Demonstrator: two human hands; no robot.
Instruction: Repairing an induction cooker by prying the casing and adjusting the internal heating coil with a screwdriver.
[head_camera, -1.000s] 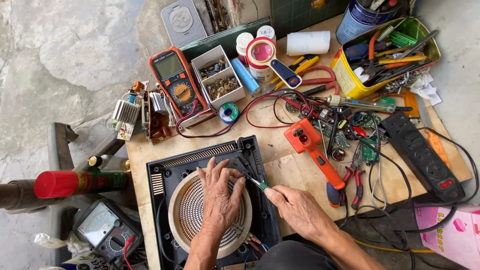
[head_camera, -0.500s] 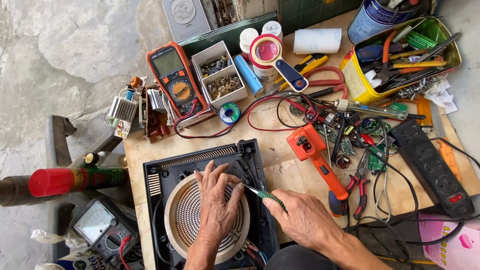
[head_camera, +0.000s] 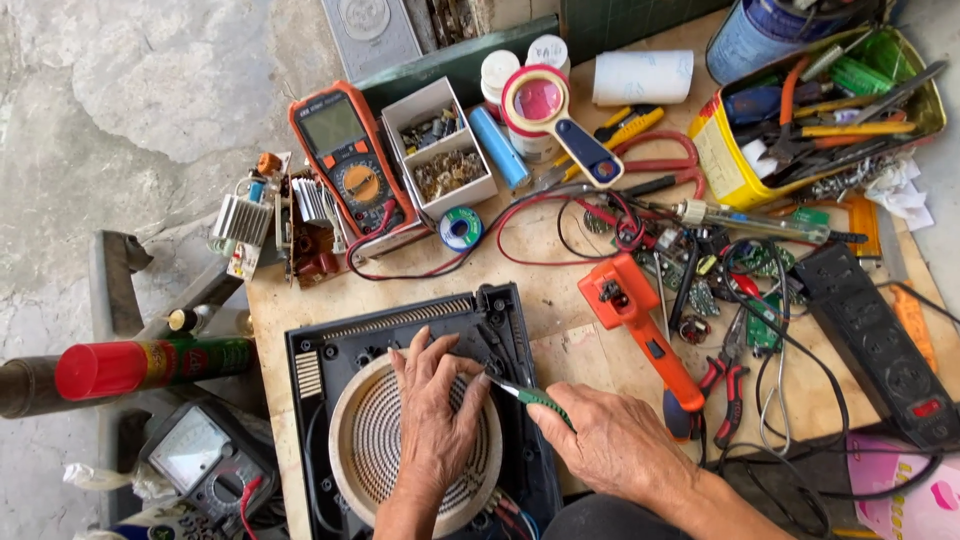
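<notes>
Two hands are working over the opened induction cooker (head_camera: 330, 350) lying at the near left of the wooden table (head_camera: 560, 290). The left hand (head_camera: 435, 420) is lying flat on the round copper coil (head_camera: 365, 450), fingers spread and fingertips reaching past the coil's far edge toward the black housing. The right hand (head_camera: 610, 440) is coming in from the right, its grip pressed together, pinching a green-handled screwdriver (head_camera: 535, 397); the tool is sticking out leftward from that grip, its tip meeting the cooker just beside the left fingertips. An orange tool (head_camera: 640, 320) is lying just beyond the right hand, with red-handled pliers (head_camera: 725, 385) beside it. Farther back, an orange multimeter (head_camera: 350, 160) is sitting next to a white parts box (head_camera: 440, 150), a magnifying glass (head_camera: 545, 105) is resting near the middle, and a yellow tin (head_camera: 715, 165) is holding tools at the far right.
</notes>
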